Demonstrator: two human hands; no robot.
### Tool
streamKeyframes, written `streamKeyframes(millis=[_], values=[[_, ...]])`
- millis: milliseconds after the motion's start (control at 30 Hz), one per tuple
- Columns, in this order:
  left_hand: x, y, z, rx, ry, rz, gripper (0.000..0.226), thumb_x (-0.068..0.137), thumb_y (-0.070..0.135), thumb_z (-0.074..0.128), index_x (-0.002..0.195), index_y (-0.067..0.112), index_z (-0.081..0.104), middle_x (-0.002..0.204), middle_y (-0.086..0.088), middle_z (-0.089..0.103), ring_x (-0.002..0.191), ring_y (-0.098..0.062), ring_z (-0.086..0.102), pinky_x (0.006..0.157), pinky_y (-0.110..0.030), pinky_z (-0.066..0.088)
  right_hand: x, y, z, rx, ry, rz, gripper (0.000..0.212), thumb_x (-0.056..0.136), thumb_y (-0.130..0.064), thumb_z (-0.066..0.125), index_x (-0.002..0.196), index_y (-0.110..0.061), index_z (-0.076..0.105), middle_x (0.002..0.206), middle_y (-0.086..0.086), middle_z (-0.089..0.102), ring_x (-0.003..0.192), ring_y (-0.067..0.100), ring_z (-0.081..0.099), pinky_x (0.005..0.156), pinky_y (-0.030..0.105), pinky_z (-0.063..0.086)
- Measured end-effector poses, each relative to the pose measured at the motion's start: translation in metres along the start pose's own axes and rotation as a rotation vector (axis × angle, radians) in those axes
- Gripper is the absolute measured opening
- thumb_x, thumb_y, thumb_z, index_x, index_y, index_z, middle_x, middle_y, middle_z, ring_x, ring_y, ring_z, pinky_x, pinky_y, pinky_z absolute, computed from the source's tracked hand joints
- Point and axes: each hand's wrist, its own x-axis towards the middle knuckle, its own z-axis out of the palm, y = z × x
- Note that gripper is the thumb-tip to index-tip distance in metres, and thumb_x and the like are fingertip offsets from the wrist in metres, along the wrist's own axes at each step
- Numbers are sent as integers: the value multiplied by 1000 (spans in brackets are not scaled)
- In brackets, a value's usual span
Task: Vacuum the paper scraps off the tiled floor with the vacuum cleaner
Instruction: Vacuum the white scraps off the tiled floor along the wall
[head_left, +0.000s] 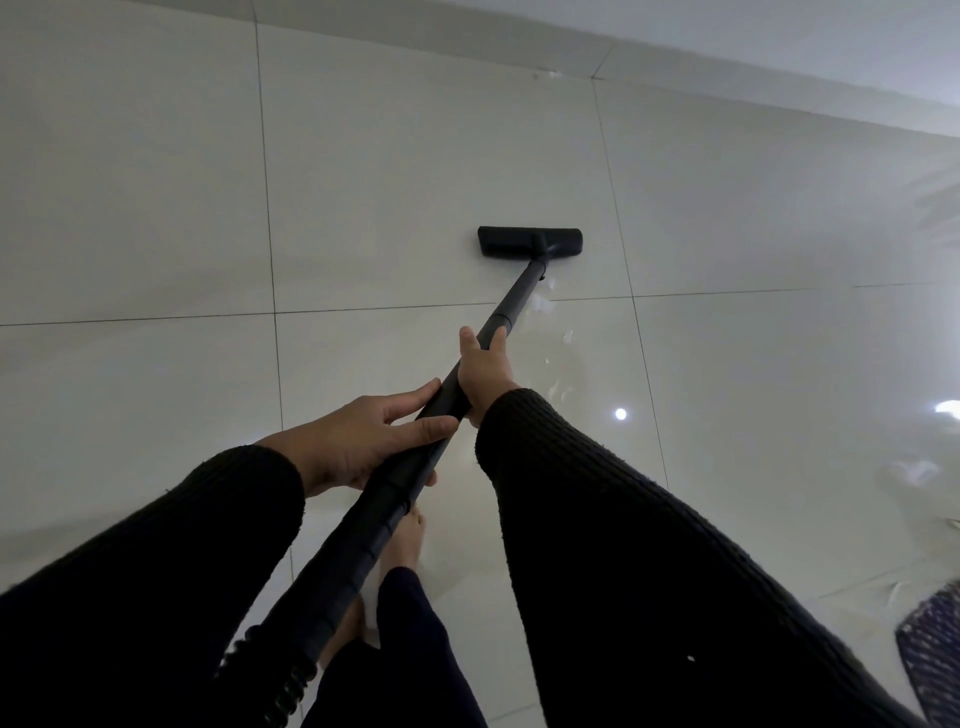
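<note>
A black vacuum wand (511, 306) runs from the lower left up to a flat black floor head (530, 240) resting on the glossy white tiled floor (156, 208). My right hand (485, 371) is closed around the wand farther up. My left hand (358, 441) grips the wand just below it, fingers wrapped over the tube. A ribbed hose continues toward the bottom left. A small pale scrap (553, 75) lies by the far skirting. No other scraps are plain to see; pale marks right of the wand may be reflections.
A wall with a tiled skirting (727, 78) runs across the top right. A patterned mat corner (935, 654) shows at the bottom right. My bare feet (408, 540) stand under the wand. Light reflections glare on the tiles at right.
</note>
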Motion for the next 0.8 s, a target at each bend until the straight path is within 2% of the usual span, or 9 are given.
streamKeyframes(millis=[100,267,500,633,800], values=[[-9,-10,9,8,7,6,69,84,41,62,145,41,30,64,1,72,53,-12,68,58,-30,55,-9,12,-1,-2,-6,1,71,100,-49,39,154,-41,-5,158,7,32,136,34,43,111,52,41],[-20,-27,26,-14,13,-22,68,83,40,63,144,44,32,66,-7,71,50,-22,64,52,-27,55,-19,37,-5,2,-6,19,70,100,-50,40,154,-43,-5,158,7,32,137,35,42,112,53,39],[-26,-53,54,-15,18,-18,77,75,44,66,144,43,32,65,-7,72,53,-22,66,54,-29,57,-26,74,-18,13,-32,21,71,100,-52,39,154,-43,-6,160,5,28,139,35,39,112,55,37],[-34,-69,79,-9,36,-23,68,84,40,63,144,43,31,65,-5,72,49,-19,66,50,-26,55,-38,97,-26,11,-28,16,72,98,-53,40,153,-46,-6,159,4,31,136,36,42,111,54,40],[-41,-89,104,-5,30,-28,69,82,41,64,144,44,32,64,-6,72,52,-21,66,59,-32,58,-47,127,-41,28,-39,10,72,98,-53,40,153,-45,-6,160,2,30,136,34,43,111,52,41]])
